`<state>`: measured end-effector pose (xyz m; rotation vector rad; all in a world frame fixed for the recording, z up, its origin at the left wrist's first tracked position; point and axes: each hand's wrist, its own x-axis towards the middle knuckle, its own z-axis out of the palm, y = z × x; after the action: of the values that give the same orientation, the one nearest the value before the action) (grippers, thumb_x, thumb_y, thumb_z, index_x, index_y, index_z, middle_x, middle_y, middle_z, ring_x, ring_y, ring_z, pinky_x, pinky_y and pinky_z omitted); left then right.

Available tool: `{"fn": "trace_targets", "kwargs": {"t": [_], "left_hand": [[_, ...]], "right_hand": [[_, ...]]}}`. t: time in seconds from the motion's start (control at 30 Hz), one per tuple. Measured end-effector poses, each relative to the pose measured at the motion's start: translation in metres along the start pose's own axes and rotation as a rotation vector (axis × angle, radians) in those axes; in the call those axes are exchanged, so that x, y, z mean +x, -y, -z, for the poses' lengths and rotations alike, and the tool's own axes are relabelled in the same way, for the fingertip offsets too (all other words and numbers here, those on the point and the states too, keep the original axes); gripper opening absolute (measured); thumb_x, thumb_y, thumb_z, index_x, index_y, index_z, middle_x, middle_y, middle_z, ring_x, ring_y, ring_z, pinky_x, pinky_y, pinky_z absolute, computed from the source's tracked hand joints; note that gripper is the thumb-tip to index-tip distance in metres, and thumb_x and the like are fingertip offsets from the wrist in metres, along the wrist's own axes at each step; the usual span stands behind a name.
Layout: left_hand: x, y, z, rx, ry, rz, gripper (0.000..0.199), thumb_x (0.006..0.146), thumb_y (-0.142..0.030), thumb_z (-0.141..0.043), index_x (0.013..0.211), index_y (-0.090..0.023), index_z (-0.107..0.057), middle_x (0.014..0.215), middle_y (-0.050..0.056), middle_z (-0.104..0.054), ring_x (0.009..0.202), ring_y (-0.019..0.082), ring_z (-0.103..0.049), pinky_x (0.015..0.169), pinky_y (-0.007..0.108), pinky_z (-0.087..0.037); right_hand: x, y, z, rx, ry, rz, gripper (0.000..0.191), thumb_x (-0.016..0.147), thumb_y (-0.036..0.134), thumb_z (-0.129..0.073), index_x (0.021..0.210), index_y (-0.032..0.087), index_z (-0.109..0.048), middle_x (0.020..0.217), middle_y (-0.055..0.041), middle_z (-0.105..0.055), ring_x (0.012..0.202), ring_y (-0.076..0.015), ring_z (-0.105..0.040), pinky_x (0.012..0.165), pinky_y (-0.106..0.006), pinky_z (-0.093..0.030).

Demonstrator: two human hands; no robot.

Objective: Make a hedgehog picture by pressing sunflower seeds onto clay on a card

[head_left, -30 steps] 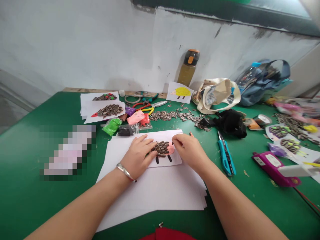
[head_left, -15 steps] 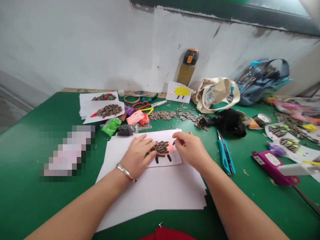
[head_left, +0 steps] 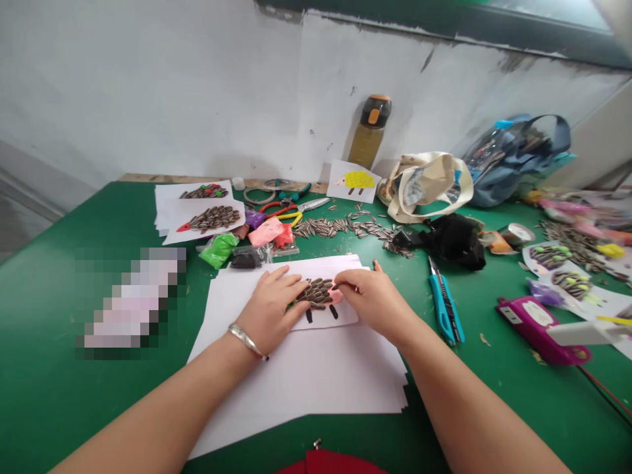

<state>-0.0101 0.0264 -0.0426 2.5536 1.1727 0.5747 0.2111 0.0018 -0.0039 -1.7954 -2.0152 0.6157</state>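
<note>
A small white card (head_left: 326, 322) lies on a stack of white paper (head_left: 316, 375). On it is a hedgehog figure with a pink clay head, black legs and a body of striped sunflower seeds (head_left: 316, 293). My left hand (head_left: 269, 306) rests on the card's left part, fingers spread, its fingertips at the seed body. My right hand (head_left: 372, 299) is over the head end, thumb and forefinger pinching a sunflower seed (head_left: 336, 287) beside the body. The fingers partly cover the pink head.
Loose seeds (head_left: 320, 228), bagged coloured clay (head_left: 220, 250), pliers (head_left: 284, 210) and finished seed cards (head_left: 212, 220) lie beyond the paper. To the right are a blue utility knife (head_left: 446, 303), a black cloth item (head_left: 454, 242) and a purple glue gun (head_left: 540, 329).
My right hand has moved left and slightly down, bringing the pinched seed from beyond the pink head to the body's edge. My left hand has stayed in place.
</note>
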Motion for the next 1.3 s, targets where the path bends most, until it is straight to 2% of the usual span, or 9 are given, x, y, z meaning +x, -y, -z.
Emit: {"fn": "trace_targets", "kwargs": {"t": [0.27,0.43,0.73,0.8,0.9,1.03,1.3], "left_hand": [[0.000,-0.001,0.000,0.005,0.020,0.008,0.034,0.090,-0.029,-0.054,0.121,-0.019,-0.062,0.125,0.009,-0.063,0.128,0.035,-0.044,0.106,0.060,-0.034],[0.001,-0.003,0.001,-0.004,0.031,0.018,0.034,0.090,-0.029,-0.053,0.122,-0.020,-0.062,0.125,0.008,-0.063,0.127,0.035,-0.044,0.106,0.059,-0.034],[0.001,-0.002,0.000,-0.005,0.040,0.028,0.035,0.090,-0.030,-0.054,0.123,-0.020,-0.061,0.125,0.008,-0.063,0.128,0.034,-0.043,0.106,0.058,-0.032],[0.001,-0.001,0.000,-0.001,0.041,0.031,0.035,0.089,-0.030,-0.055,0.122,-0.020,-0.061,0.126,0.008,-0.063,0.129,0.033,-0.043,0.107,0.058,-0.032],[0.001,-0.001,0.000,-0.001,0.047,0.040,0.035,0.089,-0.030,-0.055,0.121,-0.020,-0.061,0.126,0.008,-0.063,0.129,0.034,-0.043,0.107,0.059,-0.031],[0.002,-0.003,0.002,-0.008,0.074,0.054,0.037,0.089,-0.029,-0.055,0.124,-0.019,-0.060,0.128,0.007,-0.062,0.129,0.035,-0.042,0.107,0.060,-0.030],[0.004,-0.009,0.007,-0.022,0.135,0.070,0.034,0.091,-0.030,-0.051,0.123,-0.024,-0.062,0.126,0.003,-0.064,0.128,0.036,-0.042,0.106,0.062,-0.028]], "right_hand": [[0.001,-0.001,-0.003,0.000,0.013,0.013,0.025,0.086,0.017,-0.043,0.076,0.025,-0.064,0.084,0.0020,-0.069,0.084,-0.0166,-0.061,0.110,-0.052,-0.003],[0.001,0.000,-0.003,-0.009,0.015,0.004,0.020,0.084,0.023,-0.047,0.073,0.025,-0.064,0.080,0.0028,-0.068,0.080,-0.0161,-0.060,0.110,-0.055,0.000],[0.002,-0.001,-0.003,0.049,-0.057,-0.024,0.020,0.080,0.017,-0.047,0.076,0.025,-0.065,0.080,0.0040,-0.068,0.078,-0.0141,-0.059,0.108,-0.046,-0.014],[0.004,-0.004,-0.007,0.060,-0.059,0.007,0.018,0.081,0.019,-0.048,0.076,0.025,-0.065,0.080,0.0037,-0.068,0.076,-0.0136,-0.059,0.103,-0.040,-0.024],[0.006,-0.007,-0.012,0.071,-0.065,0.059,0.017,0.081,0.018,-0.049,0.077,0.023,-0.065,0.080,0.0025,-0.068,0.074,-0.0126,-0.057,0.086,-0.029,-0.035],[0.007,-0.008,-0.014,0.062,-0.070,0.082,0.019,0.082,0.015,-0.048,0.077,0.022,-0.065,0.080,0.0018,-0.068,0.075,-0.0122,-0.057,0.076,-0.025,-0.035],[0.008,-0.008,-0.012,-0.030,-0.054,0.106,0.019,0.082,0.014,-0.050,0.074,0.022,-0.066,0.077,0.0011,-0.066,0.076,-0.0131,-0.056,0.073,-0.025,-0.033]]}}
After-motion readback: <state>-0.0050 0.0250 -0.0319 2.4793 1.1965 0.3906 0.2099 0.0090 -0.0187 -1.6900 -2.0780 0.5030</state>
